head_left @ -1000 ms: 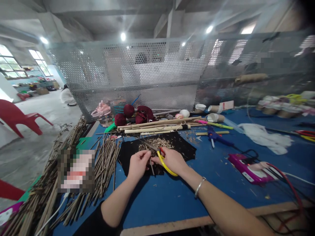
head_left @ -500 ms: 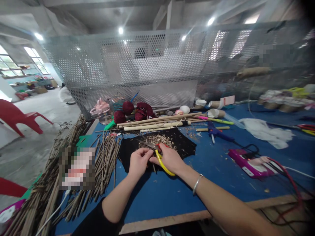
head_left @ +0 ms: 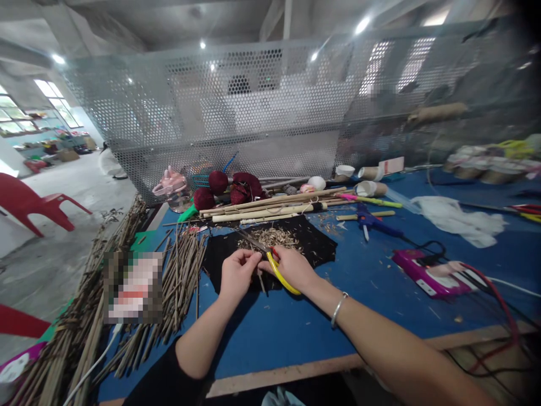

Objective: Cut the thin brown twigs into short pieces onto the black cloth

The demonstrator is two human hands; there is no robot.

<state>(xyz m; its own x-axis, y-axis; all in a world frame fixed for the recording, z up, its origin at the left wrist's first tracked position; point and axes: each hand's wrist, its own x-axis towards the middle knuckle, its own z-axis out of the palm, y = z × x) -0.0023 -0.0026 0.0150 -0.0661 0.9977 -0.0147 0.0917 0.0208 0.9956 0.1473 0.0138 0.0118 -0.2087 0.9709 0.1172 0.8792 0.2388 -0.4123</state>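
My right hand (head_left: 291, 268) grips scissors (head_left: 279, 273) with yellow and red handles, whose blades point up and left over a black cloth (head_left: 323, 245). Between thumb and fingers, my left hand (head_left: 239, 273) pinches a thin brown stem (head_left: 261, 281) that sticks down toward me. The two hands nearly touch. Just beyond them, a heap of small cut brown pieces (head_left: 276, 238) lies on the cloth. To the left, many dry brown stems (head_left: 181, 276) are spread on the blue table (head_left: 270, 338).
Bamboo sticks (head_left: 270, 211) and dark red yarn balls (head_left: 218, 182) lie behind the cloth. On the right are a blue glue gun (head_left: 376, 224), a purple power strip (head_left: 426, 276) and a white cloth (head_left: 460, 220). A perforated metal screen (head_left: 262, 124) stands behind.
The scissor blades look closer together than before. More of the thin stem shows below my hands, and my left hand has shifted slightly. The whole view has moved a little.
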